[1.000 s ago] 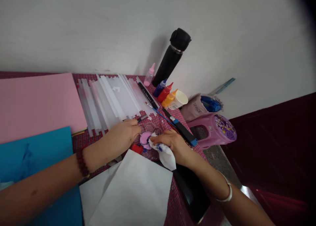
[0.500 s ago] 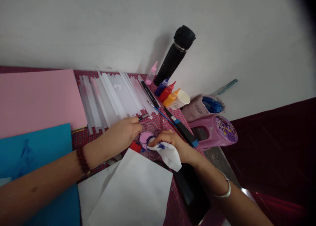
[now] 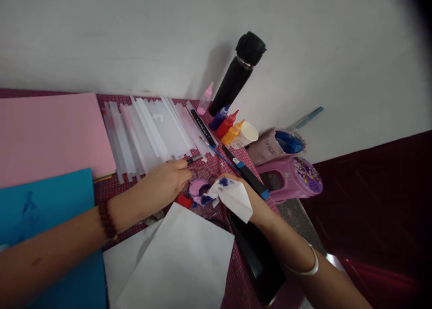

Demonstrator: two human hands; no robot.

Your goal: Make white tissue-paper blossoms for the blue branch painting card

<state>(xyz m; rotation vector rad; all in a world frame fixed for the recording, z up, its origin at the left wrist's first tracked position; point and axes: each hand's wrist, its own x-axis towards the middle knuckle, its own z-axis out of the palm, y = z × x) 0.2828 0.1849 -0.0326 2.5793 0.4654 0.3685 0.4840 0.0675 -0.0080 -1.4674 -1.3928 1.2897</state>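
My left hand (image 3: 168, 183) is closed around a dark pen-like tool (image 3: 195, 158), whose grey end sticks out past the fingers. A white tissue (image 3: 234, 196) with dark blue stains hangs over my right hand (image 3: 224, 178), whose fingers are mostly hidden by it. Just left of the tissue lies a pink round piece (image 3: 199, 187) smeared with dark blue paint. A red piece (image 3: 184, 201) rests beside it, below my left hand. White paper sheets (image 3: 175, 259) lie nearer to me.
Translucent strips (image 3: 148, 129), a black marker (image 3: 203, 128), paint bottles (image 3: 223, 126), a black flask (image 3: 234, 81) and a paper cup (image 3: 248, 133) stand or lie behind. Pink (image 3: 50, 138) and blue sheets (image 3: 67, 210) are left; a cutter (image 3: 251, 178) and black phone (image 3: 258, 259) right.
My right hand has drawn back slightly from the pink piece, with the tissue turned and more of its blue stain showing. My left hand keeps its hold.
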